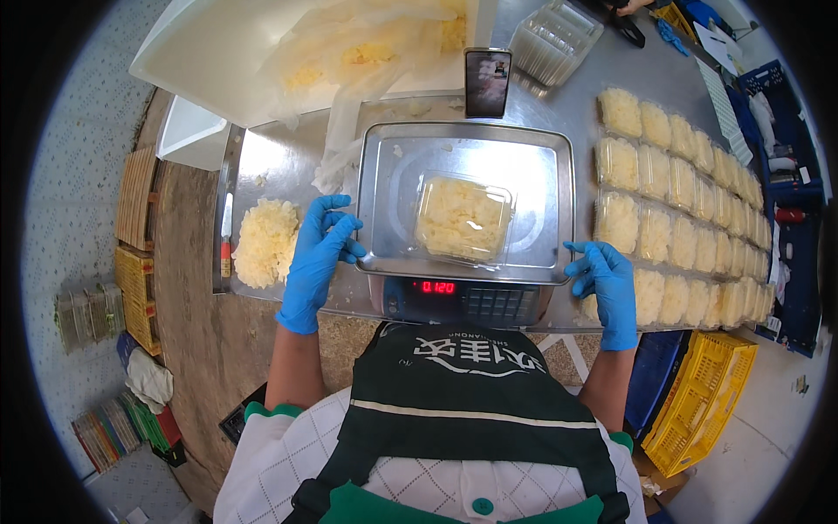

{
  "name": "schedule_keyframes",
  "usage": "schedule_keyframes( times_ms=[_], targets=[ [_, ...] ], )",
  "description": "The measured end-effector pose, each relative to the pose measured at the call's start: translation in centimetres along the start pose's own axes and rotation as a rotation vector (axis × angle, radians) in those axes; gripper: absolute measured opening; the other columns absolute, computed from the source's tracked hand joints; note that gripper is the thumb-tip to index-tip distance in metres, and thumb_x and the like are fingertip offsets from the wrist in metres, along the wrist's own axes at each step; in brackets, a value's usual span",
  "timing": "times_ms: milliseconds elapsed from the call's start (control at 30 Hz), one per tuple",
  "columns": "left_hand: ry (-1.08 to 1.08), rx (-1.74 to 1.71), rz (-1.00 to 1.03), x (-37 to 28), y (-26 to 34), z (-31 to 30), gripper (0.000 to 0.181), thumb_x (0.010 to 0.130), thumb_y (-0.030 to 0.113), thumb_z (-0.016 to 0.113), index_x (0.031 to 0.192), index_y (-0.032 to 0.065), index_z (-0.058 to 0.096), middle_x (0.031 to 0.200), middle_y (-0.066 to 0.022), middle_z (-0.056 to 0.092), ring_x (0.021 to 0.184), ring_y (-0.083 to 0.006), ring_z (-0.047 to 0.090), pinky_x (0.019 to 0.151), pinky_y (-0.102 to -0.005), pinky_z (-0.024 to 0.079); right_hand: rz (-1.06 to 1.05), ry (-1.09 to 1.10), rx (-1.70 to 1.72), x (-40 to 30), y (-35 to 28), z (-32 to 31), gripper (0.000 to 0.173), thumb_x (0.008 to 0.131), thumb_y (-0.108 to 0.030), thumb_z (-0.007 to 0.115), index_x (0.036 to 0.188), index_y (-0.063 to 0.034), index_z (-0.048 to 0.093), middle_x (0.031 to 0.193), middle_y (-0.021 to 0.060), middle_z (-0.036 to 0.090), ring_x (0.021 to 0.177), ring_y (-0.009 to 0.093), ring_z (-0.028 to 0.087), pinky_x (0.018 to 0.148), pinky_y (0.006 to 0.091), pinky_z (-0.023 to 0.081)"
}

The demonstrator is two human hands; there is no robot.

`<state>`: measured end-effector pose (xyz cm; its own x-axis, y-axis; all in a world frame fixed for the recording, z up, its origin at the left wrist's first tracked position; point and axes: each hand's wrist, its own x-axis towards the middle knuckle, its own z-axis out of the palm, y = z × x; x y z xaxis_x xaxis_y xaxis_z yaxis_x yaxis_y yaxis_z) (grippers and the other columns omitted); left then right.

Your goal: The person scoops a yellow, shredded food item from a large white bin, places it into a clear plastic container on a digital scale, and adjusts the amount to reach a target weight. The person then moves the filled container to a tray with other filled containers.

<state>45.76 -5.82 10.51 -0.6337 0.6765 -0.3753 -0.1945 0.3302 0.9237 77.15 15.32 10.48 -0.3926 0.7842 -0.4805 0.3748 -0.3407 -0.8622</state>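
Note:
A clear plastic box filled with pale yellow, shredded-looking food (465, 219) lies on a rectangular metal tray (393, 261), which rests on a digital scale (458, 301) with lit red digits. My left hand (321, 259), in a blue glove, is at the tray's left edge, fingers bent and holding nothing. At the tray's lower right corner is my right hand (602, 291), also gloved, fingers slightly curled and empty; whether its fingertips touch the rim I cannot tell. Left of my left hand sit a loose heap of the same food (265, 242) and a knife or spatula with a red and wooden handle (226, 245).
Rows of filled clear boxes (655, 180) cover the right side of the metal table. Behind the tray stand a phone (488, 84) and stacked empty clear containers (556, 42). A white foam box (216, 72) with plastic film is at the back left. Another person's hand (632, 6) shows at the top.

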Motion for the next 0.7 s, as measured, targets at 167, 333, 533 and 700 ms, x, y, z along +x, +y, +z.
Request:
schedule_keyframes(
  times_ms=[167,333,533,700],
  targets=[
    [-0.091,0.033,0.011,1.7,-1.1,2.0,0.031,0.093,0.022,0.056,0.119,0.0039,0.053,0.091,-0.0047,0.06,0.066,-0.0126,0.06,0.059,-0.0239,0.048,0.011,0.026,0.036,1.1,0.1,3.0,0.034,0.094,-0.027,0.057,0.117,-0.0024,0.06,0.081,0.0073,0.064,0.067,0.015,0.061,0.058,0.0277,0.05],
    [-0.251,0.117,0.053,2.5,-5.0,4.8,0.021,0.095,0.026,0.053,0.103,0.0075,0.051,0.088,-0.0043,0.056,0.071,-0.0172,0.063,0.062,-0.0278,0.051,-0.846,0.084,-0.469,2.4,2.8,8.6,0.045,0.093,-0.032,0.055,0.127,-0.0034,0.047,0.119,0.0186,0.053,0.108,0.031,0.053,0.095,0.0398,0.042],
    [-0.581,0.04,0.101,-2.6,3.3,16.0,0.029,0.093,0.016,0.054,0.117,0.0014,0.047,0.105,-0.0117,0.059,0.079,-0.0202,0.065,0.071,-0.0295,0.051,-0.213,-0.122,0.642,-0.2,2.3,-2.9,0.065,0.091,-0.027,0.057,0.148,-0.0122,0.029,0.138,0.0121,0.045,0.124,0.021,0.043,0.103,0.0338,0.039],
    [-0.609,0.151,0.136,-2.6,3.6,17.3,0.033,0.091,0.011,0.055,0.122,-0.0003,0.05,0.119,-0.0145,0.058,0.089,-0.0192,0.064,0.077,-0.0302,0.05,-0.306,0.8,0.863,0.0,10.7,-20.2,0.054,0.09,-0.036,0.058,0.134,-0.0089,0.042,0.102,0.0099,0.061,0.081,0.02,0.063,0.069,0.0333,0.055]
  ],
)
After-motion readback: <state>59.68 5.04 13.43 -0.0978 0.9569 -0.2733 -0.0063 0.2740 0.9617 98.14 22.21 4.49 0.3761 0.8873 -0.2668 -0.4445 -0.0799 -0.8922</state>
